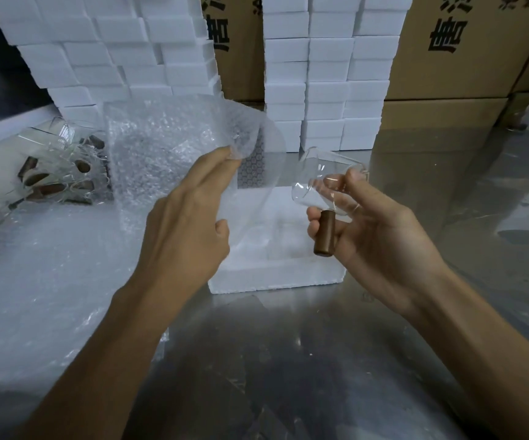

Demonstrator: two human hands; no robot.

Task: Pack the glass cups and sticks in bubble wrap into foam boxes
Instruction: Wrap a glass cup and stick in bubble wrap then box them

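My right hand (374,230) grips a clear glass cup (323,182) lying on its side, with its brown wooden stick handle (324,236) pointing down past my fingers. My left hand (190,223) pinches the top of a bubble wrap sheet (168,144) and holds it up, left of the cup. Below and between both hands an open white foam box (276,274) sits on the metal table. More glass cups with wooden sticks (53,176) lie in a heap at the left.
Stacks of white foam boxes (326,81) stand at the back, with brown cardboard cartons (466,52) behind and to the right. Loose bubble wrap sheets (41,281) cover the table's left side. The steel table (288,360) stretches toward me.
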